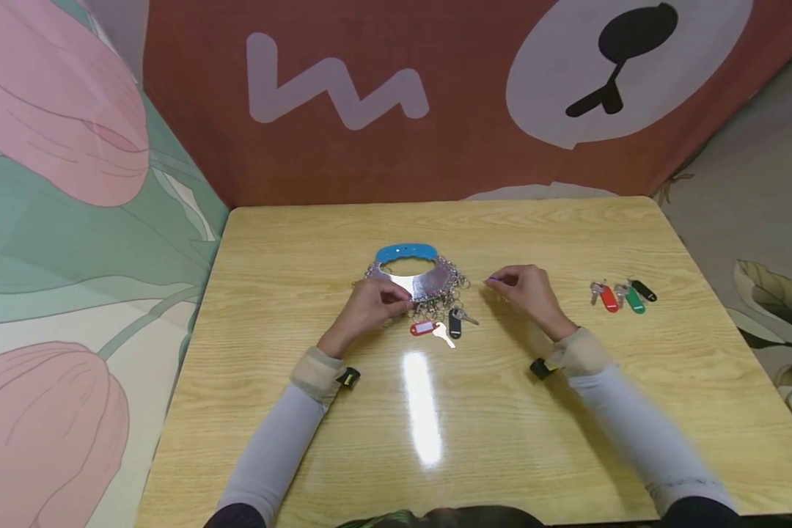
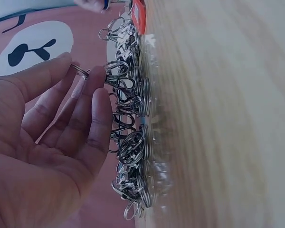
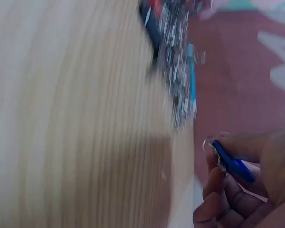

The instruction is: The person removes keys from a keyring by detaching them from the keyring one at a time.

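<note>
A metal key holder (image 1: 429,284) with a blue handle (image 1: 405,253) lies mid-table, its edge crowded with metal rings and clasps (image 2: 130,102). My left hand (image 1: 372,304) is at its front left edge, pinching a small metal ring (image 2: 79,70) between thumb and forefinger. To the right of the holder, my right hand (image 1: 526,293) pinches a blue key tag (image 3: 233,165) with a small ring at its end; the fingers partly hide it. A red tag (image 1: 424,328), a black tag (image 1: 455,324) and keys (image 1: 444,335) lie at the holder's front.
Farther right on the wooden table (image 1: 475,440) lie a red tag (image 1: 609,299), a green tag (image 1: 635,301) and a black tag (image 1: 643,290) with keys. A brown printed cloth (image 1: 369,161) stands behind the table, and a floral one (image 1: 171,220) is on the left.
</note>
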Available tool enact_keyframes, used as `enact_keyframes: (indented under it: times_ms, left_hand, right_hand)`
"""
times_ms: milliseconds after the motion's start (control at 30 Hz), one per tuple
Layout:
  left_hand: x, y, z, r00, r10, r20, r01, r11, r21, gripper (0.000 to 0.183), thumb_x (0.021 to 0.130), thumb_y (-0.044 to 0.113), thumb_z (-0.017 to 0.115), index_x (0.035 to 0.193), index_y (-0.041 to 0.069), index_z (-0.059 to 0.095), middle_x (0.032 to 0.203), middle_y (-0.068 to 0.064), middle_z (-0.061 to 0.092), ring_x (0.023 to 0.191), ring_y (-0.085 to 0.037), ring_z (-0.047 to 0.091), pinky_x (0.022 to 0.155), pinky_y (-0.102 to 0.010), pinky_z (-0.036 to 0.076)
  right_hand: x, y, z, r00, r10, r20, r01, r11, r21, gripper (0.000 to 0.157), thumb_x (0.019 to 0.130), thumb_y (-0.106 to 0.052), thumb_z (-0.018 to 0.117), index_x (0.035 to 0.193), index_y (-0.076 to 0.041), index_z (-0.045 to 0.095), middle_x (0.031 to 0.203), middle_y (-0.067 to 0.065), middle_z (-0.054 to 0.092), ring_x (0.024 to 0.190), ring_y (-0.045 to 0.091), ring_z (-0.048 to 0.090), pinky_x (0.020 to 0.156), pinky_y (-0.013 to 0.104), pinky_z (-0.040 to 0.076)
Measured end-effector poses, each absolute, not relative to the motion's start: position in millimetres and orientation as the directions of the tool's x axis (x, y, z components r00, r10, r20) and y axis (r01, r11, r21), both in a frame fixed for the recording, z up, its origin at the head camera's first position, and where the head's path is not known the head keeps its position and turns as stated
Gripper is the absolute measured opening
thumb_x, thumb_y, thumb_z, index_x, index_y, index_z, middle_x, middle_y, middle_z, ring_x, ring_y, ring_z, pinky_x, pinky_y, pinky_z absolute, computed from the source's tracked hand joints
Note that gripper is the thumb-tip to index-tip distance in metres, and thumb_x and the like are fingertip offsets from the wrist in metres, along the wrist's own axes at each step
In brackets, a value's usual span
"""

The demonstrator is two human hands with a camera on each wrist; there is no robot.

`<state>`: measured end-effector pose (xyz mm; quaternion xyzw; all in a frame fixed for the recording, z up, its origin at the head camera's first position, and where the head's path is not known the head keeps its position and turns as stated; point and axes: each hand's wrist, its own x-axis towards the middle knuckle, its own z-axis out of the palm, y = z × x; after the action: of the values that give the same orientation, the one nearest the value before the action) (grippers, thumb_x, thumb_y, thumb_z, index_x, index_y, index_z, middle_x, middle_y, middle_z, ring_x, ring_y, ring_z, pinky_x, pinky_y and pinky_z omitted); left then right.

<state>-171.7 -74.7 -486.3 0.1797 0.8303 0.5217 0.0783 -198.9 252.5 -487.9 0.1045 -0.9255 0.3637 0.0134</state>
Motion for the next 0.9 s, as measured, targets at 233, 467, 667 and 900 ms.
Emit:
enact_keyframes:
  times_ms: [233,467,667,900]
  left_hand:
    - [-170.4,-74.6,-485.1,-0.925,0.380,0.030,0.191,0.396,0.898,0.004,0.091,-0.001,0.080,0.092,-0.003,0.077,0.099,-0.015,0.077,0.087,-0.023,0.078,0.076,-0.025,0.063]
    - [-167.3,-72.4,-479.8,-0.922,0.377,0.086,0.280,0.499,0.820,0.008,0.090,0.001,0.082,0.091,0.002,0.075,0.095,-0.012,0.077,0.085,-0.020,0.076,0.077,-0.026,0.062]
    - [-167.2,-66.6,-473.8,-0.899,0.405,0.166,0.372,0.508,0.777,0.005,0.096,0.001,0.074,0.100,0.000,0.076,0.097,-0.013,0.078,0.089,-0.024,0.075,0.083,-0.034,0.061]
    - [-170.6,-53.8,-473.9,-0.816,0.573,0.079,0.455,0.551,0.700,0.023,0.104,0.000,0.057,0.116,0.000,0.076,0.110,-0.013,0.078,0.093,-0.019,0.071,0.089,-0.035,0.060]
  right_hand:
    - [-207.7,329.2,-487.1,-0.992,-0.095,0.082,-0.124,0.808,-0.576,0.021,0.101,-0.018,0.074,0.101,0.003,0.079,0.085,0.019,0.077,0.057,0.015,0.065,0.051,0.026,0.051]
    - [-204.0,377.3,-488.8,-0.998,-0.034,0.047,-0.053,0.871,-0.488,0.027,0.101,-0.021,0.074,0.099,0.006,0.078,0.082,0.020,0.077,0.055,0.013,0.063,0.054,0.031,0.049]
    - [-201.6,384.9,-490.5,-1.000,-0.029,0.010,-0.030,0.888,-0.459,0.030,0.102,-0.025,0.073,0.101,0.005,0.077,0.084,0.020,0.077,0.056,0.017,0.064,0.052,0.033,0.048]
    - [-198.7,382.8,-490.5,-0.999,-0.012,0.037,-0.026,0.915,-0.402,0.035,0.103,-0.030,0.071,0.103,0.004,0.078,0.094,0.026,0.076,0.066,0.031,0.069,0.049,0.033,0.047]
